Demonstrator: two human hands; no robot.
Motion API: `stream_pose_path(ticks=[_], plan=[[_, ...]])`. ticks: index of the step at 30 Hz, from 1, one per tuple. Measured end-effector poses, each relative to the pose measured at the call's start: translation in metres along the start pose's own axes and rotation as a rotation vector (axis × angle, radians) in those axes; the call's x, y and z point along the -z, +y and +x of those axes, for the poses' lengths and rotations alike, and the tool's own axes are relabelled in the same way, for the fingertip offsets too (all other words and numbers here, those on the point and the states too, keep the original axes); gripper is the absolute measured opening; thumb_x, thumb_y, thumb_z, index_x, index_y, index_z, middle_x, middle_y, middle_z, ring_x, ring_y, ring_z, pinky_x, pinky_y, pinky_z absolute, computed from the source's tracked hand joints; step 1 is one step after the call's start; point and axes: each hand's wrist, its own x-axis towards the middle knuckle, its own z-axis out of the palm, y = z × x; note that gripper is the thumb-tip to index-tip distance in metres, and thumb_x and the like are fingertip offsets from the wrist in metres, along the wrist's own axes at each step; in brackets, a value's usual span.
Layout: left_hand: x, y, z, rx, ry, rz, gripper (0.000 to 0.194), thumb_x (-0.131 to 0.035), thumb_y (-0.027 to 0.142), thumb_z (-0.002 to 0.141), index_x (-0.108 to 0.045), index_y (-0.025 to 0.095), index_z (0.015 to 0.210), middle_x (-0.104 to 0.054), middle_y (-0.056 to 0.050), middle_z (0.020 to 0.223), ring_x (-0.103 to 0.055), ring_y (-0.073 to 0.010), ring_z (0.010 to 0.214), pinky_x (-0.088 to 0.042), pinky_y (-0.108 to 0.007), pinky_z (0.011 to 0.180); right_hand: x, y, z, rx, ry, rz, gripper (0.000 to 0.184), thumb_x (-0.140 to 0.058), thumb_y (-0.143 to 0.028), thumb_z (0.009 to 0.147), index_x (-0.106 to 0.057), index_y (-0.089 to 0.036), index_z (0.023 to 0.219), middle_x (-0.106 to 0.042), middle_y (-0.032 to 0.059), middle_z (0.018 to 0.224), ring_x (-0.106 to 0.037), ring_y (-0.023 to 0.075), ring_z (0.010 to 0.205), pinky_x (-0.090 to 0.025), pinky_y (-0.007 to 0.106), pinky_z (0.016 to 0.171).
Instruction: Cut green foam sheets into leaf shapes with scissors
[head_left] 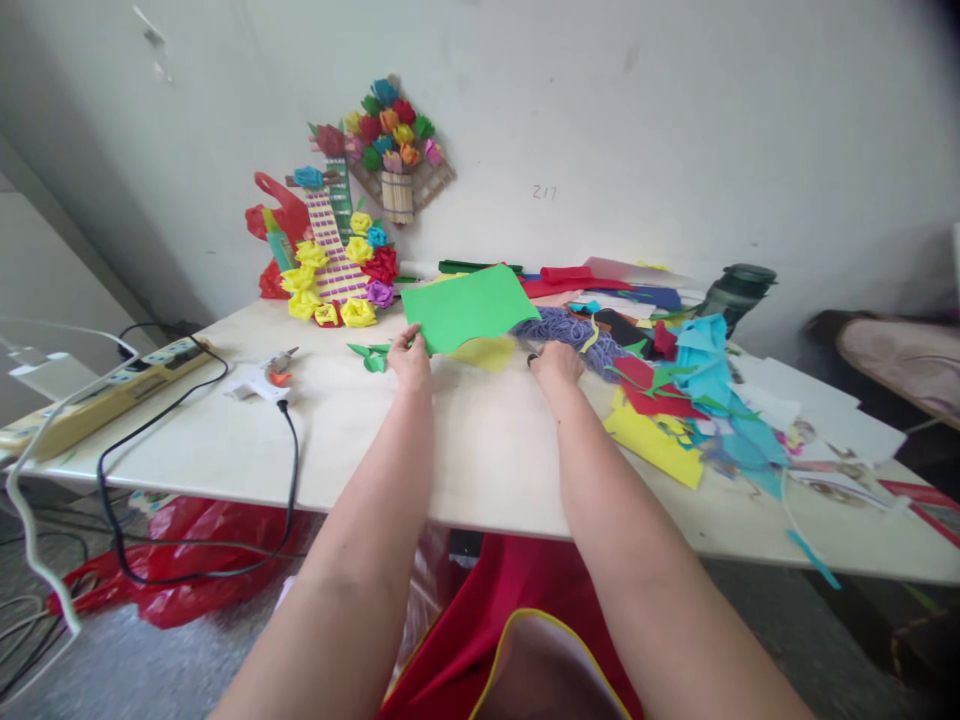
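Observation:
My left hand [410,357] pinches the lower left corner of a green paper sheet [469,305], which is raised and tilted above the table. Its lower right edge is cut in a curve. Small green leaf-shaped cutouts [373,362] lie just left of that hand. My right hand [555,362] is closed on what looks like scissors [532,359]; a dark handle loop shows at the fingers, while the blades are blurred. It is to the right of the sheet and apart from it. A yellow piece of paper [487,353] lies under the sheet.
Purple shredded paper [570,330], blue crepe paper [705,365] and yellow scraps [652,440] are piled at right near a dark bottle [739,295]. At left are a glue gun [266,378] with its cord and a power strip [112,395]. Paper-flower crafts [337,250] stand behind.

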Motion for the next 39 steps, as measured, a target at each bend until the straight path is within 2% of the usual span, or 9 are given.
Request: stream_pose_path(ticks=[5, 8, 15, 23, 26, 29, 34, 36, 39], plan=[[-0.002, 0.0, -0.005, -0.01, -0.049, 0.002, 0.033, -0.053, 0.016, 0.069, -0.067, 0.012, 0.098, -0.06, -0.001, 0.074, -0.044, -0.0052, 0.051, -0.038, -0.018, 0.049, 0.002, -0.001, -0.001, 0.034, 0.022, -0.047, 0.033, -0.056, -0.021, 0.074, -0.07, -0.012, 0.102, -0.066, 0.0177, 0.109, -0.056, 0.0271, 0.11, -0.046, 0.033, 0.081], [-0.002, 0.003, -0.007, 0.024, -0.028, -0.019, 0.034, -0.052, 0.016, 0.07, -0.066, 0.011, 0.1, -0.06, -0.002, 0.075, -0.044, -0.005, 0.051, -0.038, -0.019, 0.05, 0.003, -0.006, -0.004, 0.104, 0.035, -0.035, 0.031, -0.05, -0.022, 0.08, -0.069, -0.017, 0.104, -0.066, 0.0141, 0.109, -0.058, 0.0251, 0.106, -0.045, 0.032, 0.08], [-0.001, 0.012, -0.008, 0.108, 0.029, -0.168, 0.036, -0.053, 0.014, 0.07, -0.065, 0.014, 0.103, -0.062, -0.003, 0.084, -0.051, -0.0056, 0.059, -0.041, -0.018, 0.053, -0.009, -0.027, -0.019, 0.527, -0.055, -0.14, 0.038, -0.05, -0.04, 0.084, -0.067, -0.018, 0.11, -0.064, 0.0123, 0.114, -0.051, 0.0261, 0.113, -0.038, 0.035, 0.093], [0.003, 0.018, -0.003, 0.185, 0.063, -0.317, 0.036, -0.057, 0.012, 0.067, -0.067, 0.021, 0.1, -0.061, -0.002, 0.086, -0.056, -0.0068, 0.068, -0.043, -0.021, 0.062, -0.025, -0.031, -0.019, 0.608, 0.014, -0.199, 0.033, -0.041, -0.013, 0.086, -0.073, -0.012, 0.095, -0.067, 0.0159, 0.101, -0.053, 0.0266, 0.105, -0.04, 0.034, 0.087], [0.003, 0.021, -0.004, 0.215, 0.087, -0.363, 0.033, -0.057, 0.01, 0.066, -0.066, 0.021, 0.096, -0.06, -0.002, 0.088, -0.054, -0.0057, 0.067, -0.04, -0.019, 0.06, -0.026, -0.031, -0.017, 0.547, 0.05, -0.1, 0.031, -0.042, -0.014, 0.085, -0.073, -0.014, 0.09, -0.068, 0.0143, 0.1, -0.055, 0.0257, 0.105, -0.043, 0.032, 0.081], [0.003, 0.025, -0.007, 0.24, 0.115, -0.433, 0.029, -0.056, 0.007, 0.065, -0.066, 0.02, 0.089, -0.06, -0.002, 0.089, -0.051, -0.0048, 0.065, -0.038, -0.017, 0.057, -0.028, -0.032, -0.01, 0.368, 0.073, 0.102, 0.028, -0.046, -0.018, 0.083, -0.073, -0.017, 0.087, -0.07, 0.0121, 0.096, -0.061, 0.0245, 0.096, -0.044, 0.03, 0.076], [0.0, 0.029, -0.011, 0.284, 0.113, -0.487, 0.023, -0.053, 0.003, 0.066, -0.064, 0.018, 0.079, -0.058, 0.0, 0.089, -0.048, -0.0039, 0.064, -0.036, -0.018, 0.057, -0.034, -0.036, 0.013, -0.035, -0.094, 0.86, 0.017, -0.053, -0.018, 0.078, -0.069, -0.014, 0.079, -0.063, 0.0039, 0.055, -0.064, 0.0178, 0.058, -0.044, 0.023, 0.052], [-0.001, 0.028, -0.013, 0.299, 0.114, -0.487, 0.021, -0.053, 0.003, 0.067, -0.063, 0.018, 0.077, -0.058, 0.0, 0.088, -0.048, -0.0039, 0.064, -0.036, -0.018, 0.057, -0.035, -0.038, 0.023, -0.214, -0.129, 1.207, 0.009, -0.055, -0.013, 0.076, -0.064, -0.013, 0.073, -0.059, 0.0007, 0.049, -0.06, 0.0145, 0.047, -0.04, 0.021, 0.042], [-0.004, 0.025, -0.014, 0.297, 0.096, -0.473, 0.02, -0.055, 0.005, 0.066, -0.064, 0.019, 0.078, -0.058, 0.001, 0.086, -0.049, -0.0041, 0.066, -0.035, -0.018, 0.058, -0.034, -0.042, 0.036, -0.294, -0.122, 1.35, 0.012, -0.056, -0.007, 0.074, -0.057, -0.015, 0.065, -0.056, -0.0012, 0.046, -0.056, 0.012, 0.039, -0.037, 0.019, 0.036]])
